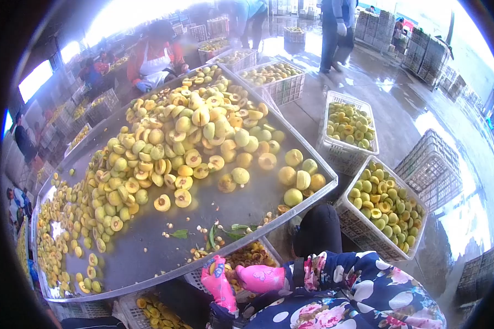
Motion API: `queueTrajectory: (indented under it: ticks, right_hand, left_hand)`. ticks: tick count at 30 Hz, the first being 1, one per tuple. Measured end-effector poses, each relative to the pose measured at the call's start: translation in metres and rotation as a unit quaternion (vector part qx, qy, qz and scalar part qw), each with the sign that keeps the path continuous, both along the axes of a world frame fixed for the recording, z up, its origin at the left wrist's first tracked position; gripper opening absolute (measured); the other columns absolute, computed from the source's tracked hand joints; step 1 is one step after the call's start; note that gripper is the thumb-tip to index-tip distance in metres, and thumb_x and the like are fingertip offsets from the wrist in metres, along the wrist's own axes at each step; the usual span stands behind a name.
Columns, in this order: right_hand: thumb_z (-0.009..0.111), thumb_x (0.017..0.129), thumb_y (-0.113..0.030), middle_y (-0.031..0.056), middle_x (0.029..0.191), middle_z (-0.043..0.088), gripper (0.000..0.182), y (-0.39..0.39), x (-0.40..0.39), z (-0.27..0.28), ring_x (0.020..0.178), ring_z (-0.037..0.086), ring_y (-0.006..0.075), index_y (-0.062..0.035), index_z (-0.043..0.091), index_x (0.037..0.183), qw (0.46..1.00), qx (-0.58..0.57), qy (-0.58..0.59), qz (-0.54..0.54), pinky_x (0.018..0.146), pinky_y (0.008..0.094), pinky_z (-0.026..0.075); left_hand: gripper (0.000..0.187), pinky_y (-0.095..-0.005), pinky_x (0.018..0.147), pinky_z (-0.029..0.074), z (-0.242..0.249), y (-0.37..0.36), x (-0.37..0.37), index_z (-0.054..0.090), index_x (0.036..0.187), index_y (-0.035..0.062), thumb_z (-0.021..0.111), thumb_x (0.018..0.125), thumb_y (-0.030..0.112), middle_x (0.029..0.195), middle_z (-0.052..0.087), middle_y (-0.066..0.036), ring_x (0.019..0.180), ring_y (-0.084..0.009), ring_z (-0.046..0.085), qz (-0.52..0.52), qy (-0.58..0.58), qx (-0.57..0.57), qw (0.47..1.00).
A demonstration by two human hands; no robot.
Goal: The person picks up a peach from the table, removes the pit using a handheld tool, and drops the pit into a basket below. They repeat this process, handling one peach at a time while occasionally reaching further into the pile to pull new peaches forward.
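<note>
Low in the view, both my hands wear pink gloves and are close together over a crate [271,249] of fruit scraps below the near edge of the metal table. My left hand [219,282] has curled fingers, with a yellowish patch at them. From the right, my right hand [258,278] reaches toward it with its fingers pressed together. I cannot tell what either hand holds. On the table [148,263] lies a large heap of halved yellow-green fruit [164,137] resembling apricots. Loose pits [200,253] and a few green leaves [211,236] lie on the metal near my hands.
White plastic crates of fruit [387,205] stand right of the table, with another filled crate [348,126] behind. An upturned-looking crate [431,170] sits farther right. A person in an apron [156,63] works across the table; another person [335,35] stands on the wet floor.
</note>
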State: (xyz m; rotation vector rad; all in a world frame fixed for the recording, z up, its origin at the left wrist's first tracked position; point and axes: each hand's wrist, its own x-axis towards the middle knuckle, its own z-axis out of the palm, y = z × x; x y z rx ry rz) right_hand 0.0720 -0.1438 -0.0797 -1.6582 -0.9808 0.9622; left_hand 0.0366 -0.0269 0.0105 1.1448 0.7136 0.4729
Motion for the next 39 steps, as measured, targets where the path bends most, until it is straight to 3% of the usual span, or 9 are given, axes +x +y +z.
queueTrajectory:
  ticks: [2, 5, 10, 13, 20, 23, 31, 36, 39]
  right_hand:
    - [0.03, 0.096, -0.027, 0.0085, 0.074, 0.053, 0.029, 0.0, 0.003, 0.053, 0.069, 0.051, 0.0186, -0.0063, 0.051, 0.097, 0.995, -0.089, 0.013, -0.036, 0.066, 0.0337, 0.042]
    - [0.031, 0.095, -0.028, 0.0052, 0.075, 0.052, 0.028, 0.002, 0.006, 0.072, 0.069, 0.049, 0.0173, -0.0096, 0.051, 0.099, 0.958, -0.121, 0.254, -0.057, 0.066, 0.0318, 0.042]
    - [0.036, 0.092, -0.027, 0.0018, 0.072, 0.05, 0.025, 0.022, -0.008, 0.067, 0.061, 0.048, 0.0145, -0.0096, 0.051, 0.101, 0.681, 0.007, 0.717, -0.15, 0.058, 0.0298, 0.043]
    - [0.043, 0.088, -0.021, 0.0025, 0.068, 0.049, 0.022, -0.013, 0.016, 0.137, 0.048, 0.046, 0.0131, -0.0062, 0.049, 0.101, 0.956, -0.125, 0.263, 0.035, 0.044, 0.0295, 0.042]
    - [0.054, 0.084, -0.023, -0.0055, 0.053, 0.038, 0.027, -0.022, 0.013, 0.13, 0.038, 0.039, 0.0028, -0.0125, 0.043, 0.062, 0.85, -0.055, 0.52, 0.057, 0.032, 0.0168, 0.035]
    - [0.051, 0.087, -0.022, -0.0067, 0.052, 0.036, 0.029, -0.021, 0.003, 0.113, 0.038, 0.035, 0.0019, -0.0141, 0.042, 0.06, 0.679, 0.037, 0.722, 0.125, 0.032, 0.0162, 0.033]
    - [0.049, 0.09, -0.028, -0.006, 0.049, 0.037, 0.038, -0.021, 0.0, 0.144, 0.036, 0.035, 0.0034, -0.0146, 0.038, 0.057, 0.8, 0.012, 0.592, 0.097, 0.033, 0.0178, 0.027]
    - [0.057, 0.087, -0.022, -0.0034, 0.051, 0.042, 0.025, -0.033, 0.012, 0.152, 0.037, 0.042, 0.006, -0.0017, 0.048, 0.098, 0.79, 0.096, 0.599, 0.09, 0.034, 0.0187, 0.034]
    - [0.057, 0.086, -0.024, 0.0022, 0.058, 0.05, 0.022, -0.028, 0.025, 0.107, 0.046, 0.052, 0.014, -0.0046, 0.052, 0.095, 0.924, -0.182, 0.336, 0.029, 0.04, 0.0267, 0.041]
  left_hand:
    - [0.014, -0.0234, 0.065, 0.047, 0.007, 0.0, -0.001, 0.062, 0.094, 0.0012, 0.065, 0.083, 0.01, 0.083, 0.063, -0.006, 0.071, -0.0116, 0.058, 0.007, 0.005, 0.003, 1.0]
    - [0.014, -0.0234, 0.066, 0.048, 0.01, -0.003, -0.001, 0.062, 0.094, 0.0009, 0.065, 0.082, 0.009, 0.083, 0.063, -0.006, 0.072, -0.0122, 0.059, 0.013, 0.004, 0.016, 1.0]
    - [0.015, -0.0245, 0.066, 0.049, 0.004, 0.003, -0.002, 0.062, 0.094, 0.0006, 0.066, 0.081, 0.006, 0.084, 0.064, -0.007, 0.073, -0.0131, 0.061, 0.003, -0.001, 0.035, 0.999]
    - [0.016, -0.0251, 0.065, 0.05, 0.01, 0.006, -0.006, 0.062, 0.094, 0.0005, 0.066, 0.08, 0.007, 0.084, 0.065, -0.009, 0.072, -0.0132, 0.061, -0.019, -0.006, 0.02, 1.0]
    - [0.018, -0.0309, 0.062, 0.054, 0.0, 0.017, -0.017, 0.062, 0.096, -0.0004, 0.065, 0.081, 0.009, 0.085, 0.065, -0.012, 0.069, -0.0191, 0.063, -0.15, -0.054, -0.095, 0.983]
    - [0.025, -0.033, 0.057, 0.054, 0.008, 0.01, -0.022, 0.058, 0.103, 0.0022, 0.064, 0.083, 0.015, 0.09, 0.063, -0.013, 0.071, -0.0213, 0.062, -0.135, -0.076, -0.132, 0.979]
    - [0.029, -0.0337, 0.058, 0.055, 0.033, 0.002, -0.025, 0.056, 0.109, 0.004, 0.059, 0.086, 0.021, 0.096, 0.061, -0.013, 0.079, -0.0233, 0.061, -0.051, -0.154, -0.163, 0.973]
    - [0.026, -0.0264, 0.066, 0.052, 0.056, 0.078, -0.057, 0.058, 0.108, 0.0043, 0.06, 0.086, 0.019, 0.096, 0.061, -0.007, 0.08, -0.0162, 0.058, 0.155, -0.076, 0.134, 0.976]
    - [0.027, -0.0275, 0.061, 0.05, 0.074, 0.166, -0.111, 0.059, 0.105, 0.004, 0.063, 0.085, 0.021, 0.09, 0.059, -0.007, 0.081, -0.0151, 0.058, 0.277, 0.038, 0.125, 0.952]
